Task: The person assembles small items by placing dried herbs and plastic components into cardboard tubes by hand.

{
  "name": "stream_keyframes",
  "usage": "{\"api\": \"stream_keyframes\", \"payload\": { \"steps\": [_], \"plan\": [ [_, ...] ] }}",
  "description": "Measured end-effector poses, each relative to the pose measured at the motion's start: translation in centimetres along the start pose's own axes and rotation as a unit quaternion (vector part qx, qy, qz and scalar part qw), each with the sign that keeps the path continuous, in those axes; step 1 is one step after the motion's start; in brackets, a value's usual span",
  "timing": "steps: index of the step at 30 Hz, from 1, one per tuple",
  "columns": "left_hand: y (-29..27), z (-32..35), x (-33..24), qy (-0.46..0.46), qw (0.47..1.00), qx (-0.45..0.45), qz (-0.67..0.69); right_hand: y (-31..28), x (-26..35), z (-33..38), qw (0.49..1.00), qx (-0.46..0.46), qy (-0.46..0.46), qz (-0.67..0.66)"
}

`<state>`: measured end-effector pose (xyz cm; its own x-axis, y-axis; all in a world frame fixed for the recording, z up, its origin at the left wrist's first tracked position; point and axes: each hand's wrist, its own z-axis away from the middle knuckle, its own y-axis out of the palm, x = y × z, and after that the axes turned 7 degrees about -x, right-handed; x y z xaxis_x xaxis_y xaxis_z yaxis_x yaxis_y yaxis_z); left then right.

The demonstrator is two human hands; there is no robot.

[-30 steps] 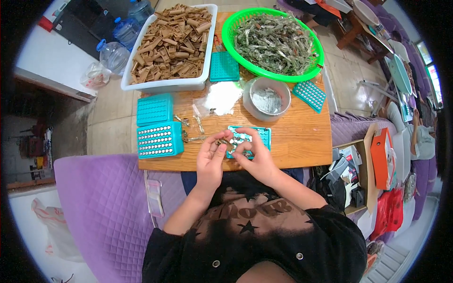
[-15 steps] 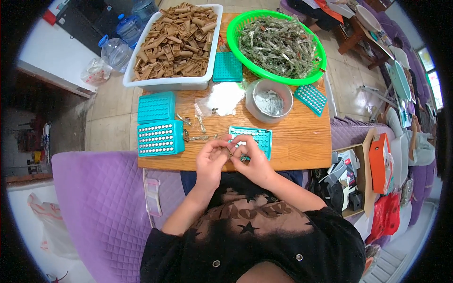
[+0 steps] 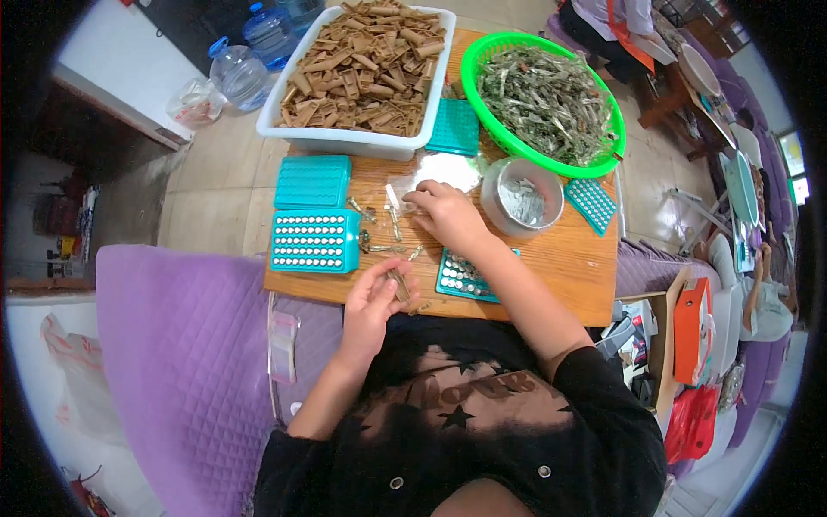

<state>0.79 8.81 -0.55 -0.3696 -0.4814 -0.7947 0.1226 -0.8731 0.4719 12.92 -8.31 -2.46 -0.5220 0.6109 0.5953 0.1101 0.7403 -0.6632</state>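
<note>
My left hand [image 3: 369, 303] is at the table's near edge, its fingers closed round a small brownish piece [image 3: 401, 288] whose exact kind is hard to make out. Stretched forward over a clear plastic bag [image 3: 398, 186], my right hand [image 3: 451, 219] has thumb and fingertips drawn together; anything between them is hidden. Small metal parts [image 3: 385, 249] lie loose between the hands and the teal blocks. Partly under my right forearm, a teal tray [image 3: 457, 281] holds rows of round silvery pieces. A white sheet or bag [image 3: 450, 170] lies just beyond the right hand.
A white tub [image 3: 345, 148] of brown plastic pieces and a green basket [image 3: 472, 86] of clear-wrapped parts stand at the back. A translucent round container [image 3: 543, 226] holds small pale pieces. Teal blocks [image 3: 312, 183] sit left; a smaller teal tray [image 3: 592, 205] lies right.
My hands have parted. The right has reached forward to the plastic bag, uncovering more of the teal tray. The left has shifted slightly left and down, keeping a small piece.
</note>
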Motion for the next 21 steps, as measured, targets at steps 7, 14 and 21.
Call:
{"api": "stream_keyframes", "payload": {
  "steps": [7, 14, 21],
  "plan": [
    [-1.5, 0.8, 0.7, -0.056, 0.998, 0.001, 0.03, -1.9, 0.2, -1.6, 0.985, 0.041, 0.132, -0.102],
    [-0.8, -1.0, 0.7, -0.062, 0.996, -0.001, 0.066, -5.2, 2.2, -1.7, 0.966, 0.049, 0.222, -0.12],
    [0.6, -1.0, 0.5, -0.032, 0.99, 0.031, 0.133, -5.7, 3.9, 0.4, 0.995, -0.01, 0.087, -0.056]
  ]
}}
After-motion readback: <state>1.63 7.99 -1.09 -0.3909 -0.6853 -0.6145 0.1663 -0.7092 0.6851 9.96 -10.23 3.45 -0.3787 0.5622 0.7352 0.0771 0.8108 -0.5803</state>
